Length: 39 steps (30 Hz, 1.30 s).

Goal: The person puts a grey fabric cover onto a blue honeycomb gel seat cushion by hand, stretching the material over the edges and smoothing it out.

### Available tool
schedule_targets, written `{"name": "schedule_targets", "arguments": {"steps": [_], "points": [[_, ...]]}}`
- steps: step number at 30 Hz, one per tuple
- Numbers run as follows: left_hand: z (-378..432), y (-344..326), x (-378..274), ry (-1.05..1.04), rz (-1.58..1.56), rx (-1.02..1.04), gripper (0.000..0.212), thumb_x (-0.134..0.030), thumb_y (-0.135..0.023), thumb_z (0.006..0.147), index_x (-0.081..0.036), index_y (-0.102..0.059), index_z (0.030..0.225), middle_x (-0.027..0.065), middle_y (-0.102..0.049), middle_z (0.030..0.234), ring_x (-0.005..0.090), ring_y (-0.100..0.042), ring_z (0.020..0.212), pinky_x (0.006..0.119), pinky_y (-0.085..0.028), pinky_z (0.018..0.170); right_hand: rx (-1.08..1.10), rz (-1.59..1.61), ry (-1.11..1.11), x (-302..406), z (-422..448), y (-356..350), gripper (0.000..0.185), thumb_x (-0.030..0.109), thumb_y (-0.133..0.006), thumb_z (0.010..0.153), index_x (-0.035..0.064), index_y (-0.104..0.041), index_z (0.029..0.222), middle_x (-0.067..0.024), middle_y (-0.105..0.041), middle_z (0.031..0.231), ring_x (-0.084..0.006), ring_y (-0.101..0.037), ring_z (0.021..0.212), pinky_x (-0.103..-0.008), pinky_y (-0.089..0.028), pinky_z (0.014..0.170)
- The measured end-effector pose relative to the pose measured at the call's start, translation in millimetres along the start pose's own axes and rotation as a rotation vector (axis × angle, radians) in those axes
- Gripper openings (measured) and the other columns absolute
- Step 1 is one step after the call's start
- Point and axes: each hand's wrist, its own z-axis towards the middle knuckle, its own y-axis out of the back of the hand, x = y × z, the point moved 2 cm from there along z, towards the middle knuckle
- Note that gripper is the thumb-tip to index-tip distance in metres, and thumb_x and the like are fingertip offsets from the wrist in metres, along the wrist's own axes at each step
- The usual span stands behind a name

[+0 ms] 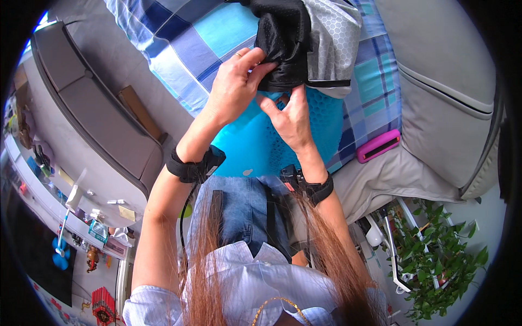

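A black and grey garment [285, 49] lies before me, its grey part [334, 45] patterned with hexagons and edged by a black band. My left hand [236, 83] pinches the black fabric at its left edge between thumb and forefinger. At the lower hem is my right hand [290, 120], the forefinger touching the hem and the thumb spread to the left. Whether its partly hidden fingers grip the cloth, I cannot tell. Beneath both hands, bright blue cloth [244, 146] with a honeycomb mesh section spreads over my lap and the bed's near edge.
A blue checked sheet [220, 36] lies under the garment. To the right are a grey padded backrest [440, 61] and a magenta object with a dark slot [378, 146]. Leafy plants [440, 240] stand lower right; a grey-brown sofa [102, 110] is at left. Straps with small devices circle both wrists.
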Motion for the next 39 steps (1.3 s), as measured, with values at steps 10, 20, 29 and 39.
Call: {"name": "schedule_targets", "arguments": {"steps": [10,20,29,39], "points": [[-21.2,5.8,22.2,0.363,-0.751,-0.042,0.007,-0.007,-0.052,0.09,-0.001,-0.055,0.088,-0.0003,-0.055,0.081,0.0072,-0.056,0.076,0.026,-0.055,0.066,0.143,-0.022,0.026,-6.7,14.4,5.4,0.037,0.008,-0.068,0.066,-0.001,-0.059,0.101,-0.014,-0.065,0.094,-0.0241,-0.062,0.086,-0.0328,-0.047,0.081],[-29.8,14.6,45.1,0.404,-1.091,0.042,0.017,-0.014,-0.043,0.096,0.0,-0.051,0.102,0.0113,-0.062,0.098,0.0192,-0.063,0.09,0.033,-0.054,0.079,0.456,0.04,-0.158,-2.1,20.9,34.6,0.042,0.01,-0.072,0.071,-0.0048,-0.056,0.107,-0.0126,-0.064,0.098,-0.0136,-0.06,0.089,-0.027,-0.048,0.081],[-43.2,-2.2,47.2,0.533,-1.298,0.005,0.017,-0.016,-0.044,0.096,-0.004,-0.053,0.104,0.006,-0.06,0.104,0.014,-0.057,0.097,0.03,-0.044,0.088,0.0,-0.175,0.043,-17.5,2.0,-4.0,0.05,0.016,-0.074,0.067,-0.0046,-0.053,0.108,-0.0213,-0.056,0.103,-0.0376,-0.055,0.095,-0.0411,-0.043,0.087],[-45.0,2.8,35.2,0.491,-1.119,0.118,0.013,-0.014,-0.045,0.095,-0.003,-0.052,0.097,0.0019,-0.056,0.094,0.009,-0.053,0.091,0.029,-0.046,0.087,-0.028,-0.115,0.118,-17.4,16.0,-8.1,0.03,0.003,-0.065,0.074,-0.0034,-0.058,0.102,-0.016,-0.064,0.099,-0.0259,-0.061,0.091,-0.0333,-0.046,0.083]]}}
